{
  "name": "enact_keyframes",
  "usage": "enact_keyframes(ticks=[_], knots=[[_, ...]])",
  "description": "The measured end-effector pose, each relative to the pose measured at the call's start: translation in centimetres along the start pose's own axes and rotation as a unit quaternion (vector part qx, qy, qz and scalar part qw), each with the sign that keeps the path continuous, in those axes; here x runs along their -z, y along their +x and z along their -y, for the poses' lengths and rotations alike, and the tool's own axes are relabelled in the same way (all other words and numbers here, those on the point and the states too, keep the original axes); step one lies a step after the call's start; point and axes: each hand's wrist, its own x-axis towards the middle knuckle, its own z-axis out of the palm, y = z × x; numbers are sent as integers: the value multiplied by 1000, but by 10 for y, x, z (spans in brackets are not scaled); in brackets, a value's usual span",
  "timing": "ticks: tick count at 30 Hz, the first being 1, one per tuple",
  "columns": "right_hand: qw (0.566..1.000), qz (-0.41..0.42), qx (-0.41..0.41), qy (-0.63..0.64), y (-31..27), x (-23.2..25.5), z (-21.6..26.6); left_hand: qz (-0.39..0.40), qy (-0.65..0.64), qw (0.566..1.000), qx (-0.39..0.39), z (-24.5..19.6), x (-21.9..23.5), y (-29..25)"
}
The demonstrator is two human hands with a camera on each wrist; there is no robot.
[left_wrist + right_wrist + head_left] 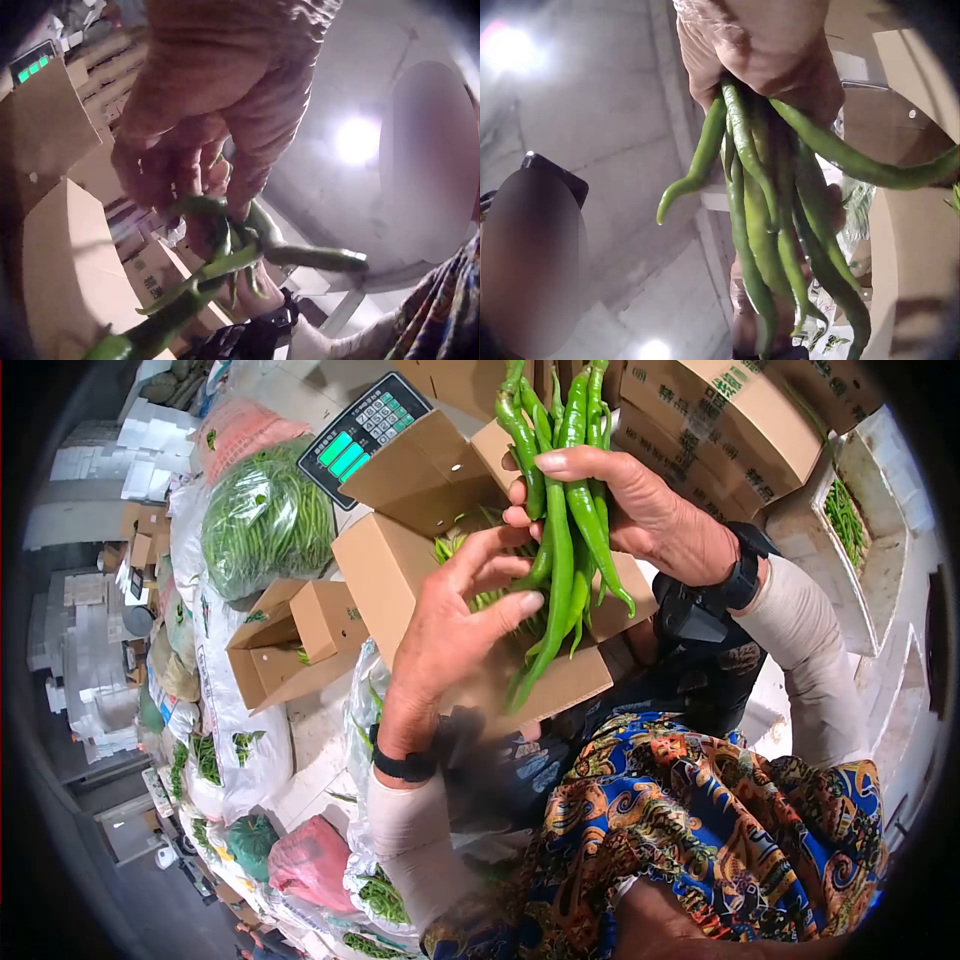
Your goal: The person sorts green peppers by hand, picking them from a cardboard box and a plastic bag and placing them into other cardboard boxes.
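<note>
Cardboard box gapes open, a digital scale at its 11 o'clock, as a person's right hand, at 3 o'clock, and left hand, at 8 o'clock, close their fingers around green chili peppers bunched above it.

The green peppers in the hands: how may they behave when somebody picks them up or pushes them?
The green peppers are probably slippery, since their skin is glossy. They look fairly stiff, holding their shape where they extend beyond the right hand. Their bent, tapering shapes suggest they would roll unevenly if pushed.
</note>
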Motion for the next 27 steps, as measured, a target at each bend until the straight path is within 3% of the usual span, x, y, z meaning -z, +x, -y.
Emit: enact_keyframes(ticks=[6, 9, 11, 12, 13, 15, 16, 23, 24, 25, 26, 27], knots=[[997, 29, 1, 78, -5, 7, 1, 14, 105, 994, -3, -5, 5, -2], [999, 12, 13, 44, -13, 0, 5, 38, 125, 990, -52, -6, 9, 5], [999, 11, 17, 33, -12, 5, 3, -115, 75, 986, -90, -4, 8, 9], [1000, 7, -1, 24, -12, 5, 1, -178, 110, 976, -61, -33, -4, 9], [1000, 4, -20, 16, -12, 3, -1, -180, 112, 975, -62, -33, -9, 13], [999, 46, -21, -15, -15, -10, -3, -203, -29, 978, -42, -33, -17, 30], [999, 36, -16, -27, -15, -10, -6, -173, -39, 984, 5, -31, -20, 37], [999, 14, -24, -14, -10, 3, -15, -152, 0, 988, 14, -31, -7, 42], [999, 8, -43, -12, -8, 6, -19, -181, 16, 983, 0, -29, -4, 39], [998, -4, -59, -9, -8, 10, -22, -203, 146, 968, 11, -25, 17, 36], [997, -33, -71, -7, -5, 10, -25, -268, 226, 936, -30, -29, 24, 34], [994, -68, -81, 22, -5, 13, -29, -282, 263, 923, -16, -41, 35, 31]])
